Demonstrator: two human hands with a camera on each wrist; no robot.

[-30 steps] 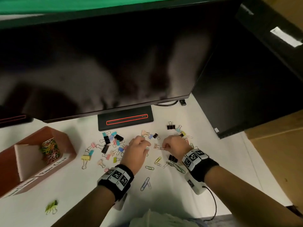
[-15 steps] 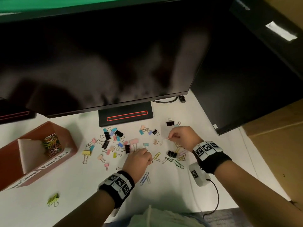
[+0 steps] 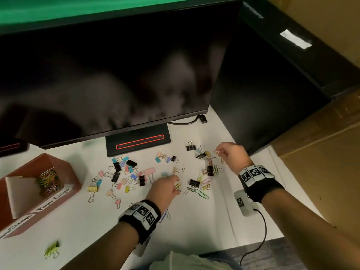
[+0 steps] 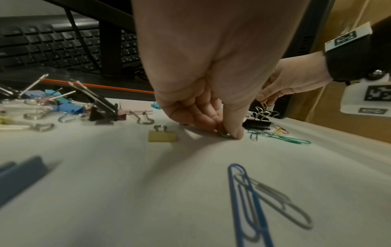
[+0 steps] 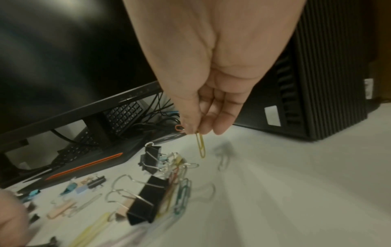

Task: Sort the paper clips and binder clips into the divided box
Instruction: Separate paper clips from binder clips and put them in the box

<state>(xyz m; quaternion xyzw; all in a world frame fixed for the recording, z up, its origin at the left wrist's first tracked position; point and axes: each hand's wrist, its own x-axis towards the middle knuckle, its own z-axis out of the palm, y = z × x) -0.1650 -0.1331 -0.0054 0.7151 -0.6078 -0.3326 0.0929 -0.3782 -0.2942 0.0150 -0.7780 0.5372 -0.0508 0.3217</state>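
1. Right hand [image 3: 231,154] is raised off the tabletop [image 3: 194,227] near the right edge, beside the black computer tower [image 3: 263,94]. Thumb and fingers pinch a yellow paper clip [image 5: 200,147] that hangs down free; a second orange-red clip [image 5: 178,127] shows at the thumb tip.
2. Left hand [image 3: 165,189] is down on the tabletop mid-width. Thumb and fingertips [image 4: 233,132] are pressed together on a small green paper clip [image 4: 225,135] lying flat. Clip is pinched against the surface, not lifted.
3. Loose binder clips [image 3: 126,172] are scattered in front of the monitor stand [image 3: 136,142]: black, pink, blue, yellow. A second cluster of mixed paper clips [image 3: 204,184] and black binder clips lies between the two hands.
4. Blue paper clip [image 4: 243,200] with a grey one across it lies just under the left wrist, toward the near edge.
5. Divided box [image 3: 64,176] sits at the left edge. Its far compartment holds a pile of coloured paper clips; handwritten label on the front wall. The near compartment's contents are out of view.
6. One green binder clip [image 3: 51,249] lies alone near the near-left corner, well apart from the rest.
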